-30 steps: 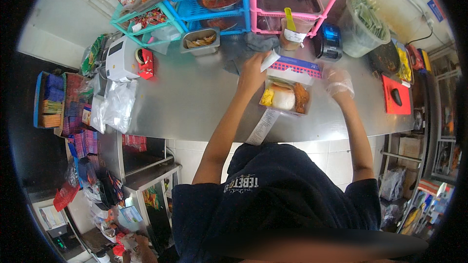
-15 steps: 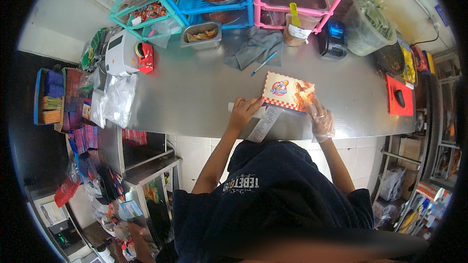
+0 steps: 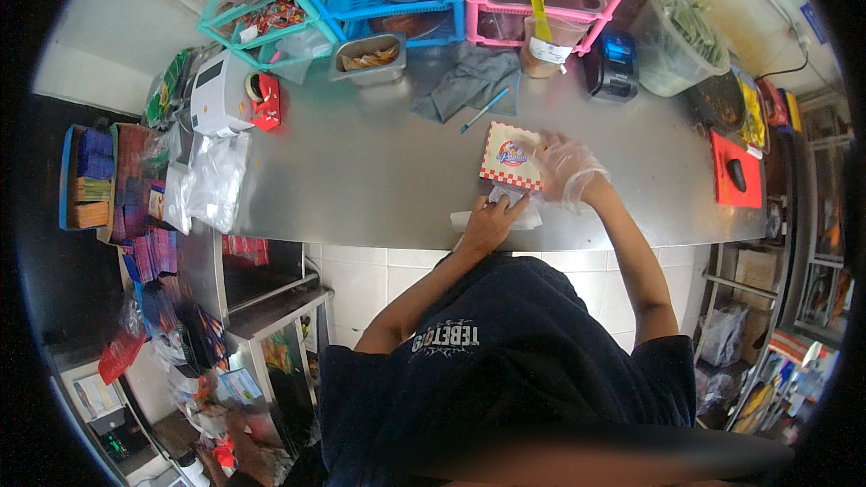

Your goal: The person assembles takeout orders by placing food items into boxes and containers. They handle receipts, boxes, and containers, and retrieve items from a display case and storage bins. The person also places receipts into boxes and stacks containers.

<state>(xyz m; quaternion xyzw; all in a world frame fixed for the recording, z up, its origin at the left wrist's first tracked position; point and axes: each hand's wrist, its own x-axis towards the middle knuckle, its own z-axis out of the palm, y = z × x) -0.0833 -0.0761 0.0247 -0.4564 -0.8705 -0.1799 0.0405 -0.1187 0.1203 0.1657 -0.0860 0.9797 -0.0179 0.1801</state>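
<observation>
A cream cardboard food box (image 3: 502,153) with a red checkered border sits near the front edge of the steel table. At its near side my bare left hand (image 3: 492,222) has its fingers closed on a paper receipt (image 3: 502,193), pressed against the box. White paper (image 3: 462,220) sticks out under that hand on both sides. In a clear plastic glove, my right hand (image 3: 574,171) covers the right part of the box. Its fingers are smeared by motion, so their grip does not show.
Beyond the box lie a blue pen (image 3: 484,110) and a grey cloth (image 3: 462,86). A metal tray (image 3: 370,60), a tub with a yellow scoop (image 3: 544,52) and a black device (image 3: 612,68) stand at the back. Plastic bags (image 3: 219,182) lie left, a mouse (image 3: 737,175) right.
My right hand has come left and over the box's top. My left hand has moved right along its near side, and the receipt that hung toward me is now up against the box.
</observation>
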